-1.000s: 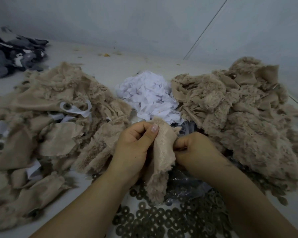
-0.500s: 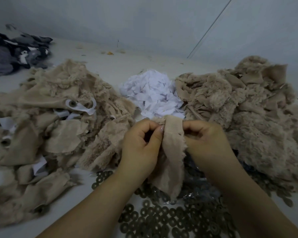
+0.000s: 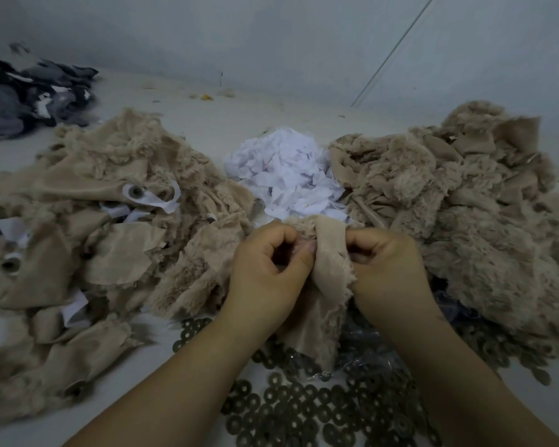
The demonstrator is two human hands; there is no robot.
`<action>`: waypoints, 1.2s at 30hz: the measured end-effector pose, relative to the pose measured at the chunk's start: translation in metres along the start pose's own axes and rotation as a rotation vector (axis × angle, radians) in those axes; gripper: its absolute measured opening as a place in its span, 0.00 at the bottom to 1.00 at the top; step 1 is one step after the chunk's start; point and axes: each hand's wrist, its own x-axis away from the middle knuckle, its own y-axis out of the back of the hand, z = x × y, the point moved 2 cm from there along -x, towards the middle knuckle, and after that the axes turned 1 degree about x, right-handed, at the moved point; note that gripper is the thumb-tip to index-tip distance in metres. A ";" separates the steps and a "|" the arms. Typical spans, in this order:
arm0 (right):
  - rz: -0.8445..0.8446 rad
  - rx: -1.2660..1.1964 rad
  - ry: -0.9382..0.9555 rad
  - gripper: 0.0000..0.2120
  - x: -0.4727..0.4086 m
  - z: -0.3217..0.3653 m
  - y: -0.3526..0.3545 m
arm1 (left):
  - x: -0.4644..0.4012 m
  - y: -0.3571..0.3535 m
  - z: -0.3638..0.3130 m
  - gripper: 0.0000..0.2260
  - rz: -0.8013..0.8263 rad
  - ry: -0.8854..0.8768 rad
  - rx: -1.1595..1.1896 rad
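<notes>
The curled fingers (image 3: pixel 304 262) of the left hand (image 3: pixel 265 275) pinch the top edge of a tan fabric piece (image 3: pixel 331 285), thumb pressed to its smooth backing. The right hand (image 3: pixel 388 272) grips the same edge from the other side, its fingers folded round the cloth. What the fingertips work at inside the fold is hidden. The fabric piece hangs between the two hands at near centre, its frayed lower end trailing down toward a plastic bag (image 3: pixel 368 353) and a spread of dark washers (image 3: pixel 288 408) on the table (image 3: pixel 207 124).

Just beyond the hands lies a mound of white paper scraps (image 3: pixel 288 175). A heap of tan pieces fitted with toy eyes (image 3: pixel 110 227) fills the left, a heap of fluffy tan pieces (image 3: pixel 471 221) the right, and dark cloth (image 3: pixel 29 88) sits at the far left.

The risks, as I judge them: a hard pull on so narrow a pinch could tear the frayed edge or let the cloth slip free. The dangling end could sweep washers out of place. Once released, the piece could land in the wrong heap, since both are the same colour.
</notes>
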 end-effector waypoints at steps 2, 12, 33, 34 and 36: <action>0.012 -0.017 0.002 0.08 -0.001 -0.002 0.000 | 0.000 0.000 0.001 0.06 -0.007 0.011 0.020; 0.033 -0.268 -0.258 0.32 -0.005 -0.017 0.003 | -0.001 0.002 0.004 0.07 -0.037 -0.005 -0.045; -0.095 -0.222 -0.202 0.08 -0.003 -0.020 -0.002 | 0.000 0.005 -0.007 0.06 -0.070 -0.089 -0.082; -0.107 -0.220 -0.212 0.08 -0.004 -0.021 0.000 | -0.001 0.006 -0.011 0.07 -0.080 -0.205 -0.171; -0.108 -0.235 -0.210 0.07 -0.006 -0.018 0.003 | -0.001 0.007 -0.016 0.09 -0.073 -0.444 -0.319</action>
